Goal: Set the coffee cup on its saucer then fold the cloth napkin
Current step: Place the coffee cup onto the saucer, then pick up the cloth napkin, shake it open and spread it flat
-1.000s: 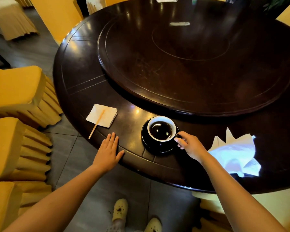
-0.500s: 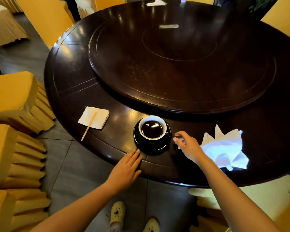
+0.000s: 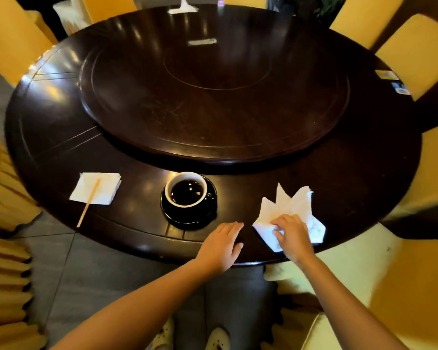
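Note:
A black cup with a white inside (image 3: 186, 189), full of dark coffee, stands on its black saucer (image 3: 187, 215) near the table's front edge. To its right lies a crumpled white cloth napkin (image 3: 292, 205) with points sticking up. My right hand (image 3: 291, 234) rests on the napkin's near part, fingers curled into the cloth. My left hand (image 3: 221, 245) lies flat on the table edge between saucer and napkin, fingers apart, holding nothing.
A folded white paper napkin (image 3: 96, 189) with a wooden stir stick (image 3: 89, 205) across it lies left of the cup. A large lazy Susan (image 3: 213, 97) fills the middle of the round dark table (image 3: 48, 137). Yellow-covered chairs (image 3: 415, 51) ring the table.
My right hand left the cup's handle and moved right onto the cloth napkin. My left hand slid right along the table edge, past the saucer. The camera view shifted right.

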The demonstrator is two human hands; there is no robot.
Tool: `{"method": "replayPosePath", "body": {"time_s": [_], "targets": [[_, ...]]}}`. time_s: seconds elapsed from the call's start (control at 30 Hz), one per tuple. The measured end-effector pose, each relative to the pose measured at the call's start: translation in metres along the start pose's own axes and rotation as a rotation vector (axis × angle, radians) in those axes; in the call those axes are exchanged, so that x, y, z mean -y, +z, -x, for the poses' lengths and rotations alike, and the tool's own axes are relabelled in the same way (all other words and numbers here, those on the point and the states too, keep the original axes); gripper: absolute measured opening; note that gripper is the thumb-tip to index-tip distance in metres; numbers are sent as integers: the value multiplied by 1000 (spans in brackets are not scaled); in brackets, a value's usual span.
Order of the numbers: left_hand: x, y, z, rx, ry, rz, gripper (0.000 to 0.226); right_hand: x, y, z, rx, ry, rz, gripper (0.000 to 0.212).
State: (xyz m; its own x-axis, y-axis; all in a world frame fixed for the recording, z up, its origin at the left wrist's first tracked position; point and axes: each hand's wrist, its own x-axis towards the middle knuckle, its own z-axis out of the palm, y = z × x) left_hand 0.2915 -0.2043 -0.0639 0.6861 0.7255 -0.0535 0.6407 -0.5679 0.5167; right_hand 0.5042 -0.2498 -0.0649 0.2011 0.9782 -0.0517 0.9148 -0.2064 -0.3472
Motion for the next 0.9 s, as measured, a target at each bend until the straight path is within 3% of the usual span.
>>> {"method": "replayPosePath", "body": {"time_s": [0.17, 0.3, 0.37, 0.47, 0.57, 0.73, 0.8, 0.9], "targets": [[-15, 6, -26, 98, -18, 25, 47, 15, 9, 26, -13, 25, -363, 20], [-6, 12, -25, 106, -36, -34, 34, 11, -4, 18, -278, 210, -294, 27], [-4, 12, -23, 63, -63, -39, 31, 8, -14, 8, -207, 365, -279, 39], [-7, 15, -23, 49, -51, -67, 29, -2, -22, -7, -79, 341, -298, 53], [-7, 14, -23, 51, -51, -68, 29, -1, -28, -24, -2, 354, -441, 45], [-5, 13, -24, 82, -58, -73, 30, 6, -23, -36, 90, 473, -271, 31], [-6, 9, -26, 106, -77, -29, 27, 10, -24, -32, 59, 487, -280, 23], [-21, -12, -34, 31, -93, 113, 31, 22, -44, -27, -73, 365, -207, 17]]}}
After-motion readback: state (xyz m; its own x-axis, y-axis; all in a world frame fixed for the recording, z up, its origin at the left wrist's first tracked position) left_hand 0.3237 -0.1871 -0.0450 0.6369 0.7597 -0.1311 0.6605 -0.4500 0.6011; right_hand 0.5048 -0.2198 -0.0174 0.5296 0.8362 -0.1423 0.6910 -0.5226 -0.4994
